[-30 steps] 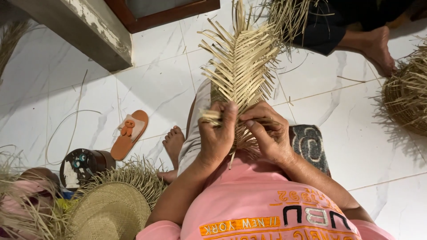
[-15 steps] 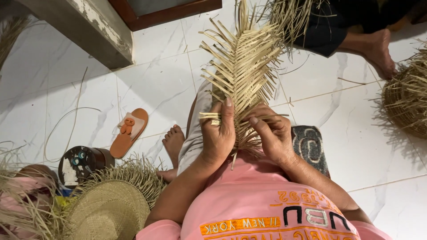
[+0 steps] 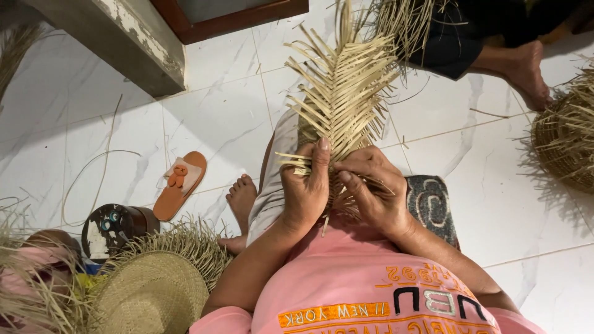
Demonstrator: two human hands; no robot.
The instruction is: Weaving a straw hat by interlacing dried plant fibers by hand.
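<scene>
Left hand (image 3: 306, 192) and right hand (image 3: 371, 195) both gripping woven straw piece (image 3: 343, 93); straw hat (image 3: 145, 294), sandal (image 3: 179, 184) nearby.

person wears a pink short-sleeved shirt (image 3: 371, 291) with orange, black and white printed lettering across the front. light grey trousers (image 3: 275, 179) cover one leg. both forearms and feet are bare.
</scene>
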